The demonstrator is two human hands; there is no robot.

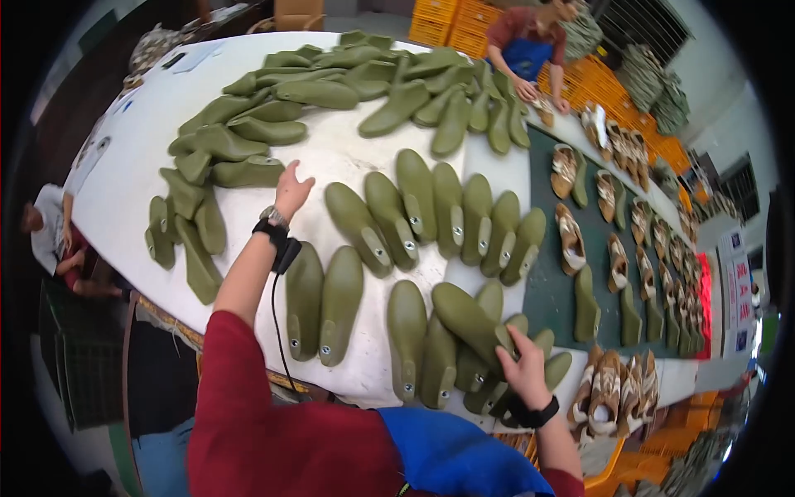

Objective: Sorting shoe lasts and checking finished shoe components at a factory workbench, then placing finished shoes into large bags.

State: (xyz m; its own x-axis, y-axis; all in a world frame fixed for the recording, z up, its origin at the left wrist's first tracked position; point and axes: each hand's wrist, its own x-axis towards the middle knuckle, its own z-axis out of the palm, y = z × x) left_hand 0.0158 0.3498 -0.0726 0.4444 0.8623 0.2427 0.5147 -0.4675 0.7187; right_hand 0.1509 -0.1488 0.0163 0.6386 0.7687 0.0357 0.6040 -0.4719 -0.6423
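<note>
- Grips smooth olive-green, foot-shaped shoe last [462,316] with curled right hand [527,369], near right.
- Extends left hand [292,192], spread and unladen, beside similar olive-green last [244,172], left.

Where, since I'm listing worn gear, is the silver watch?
The silver watch is left of centre in the head view, between the left hand and black strap.

Head feed, I've got: right hand [527,371] gripping an olive shoe last [466,319], tilted over the near lasts [407,340]. Left hand [292,192], fingers spread, beside the heap of lasts [323,93] on the white table [352,153]; can't tell contact. Tan-and-white shoes [570,240] on dark green surface [542,306], right. Co-worker [523,56] beyond.
</note>
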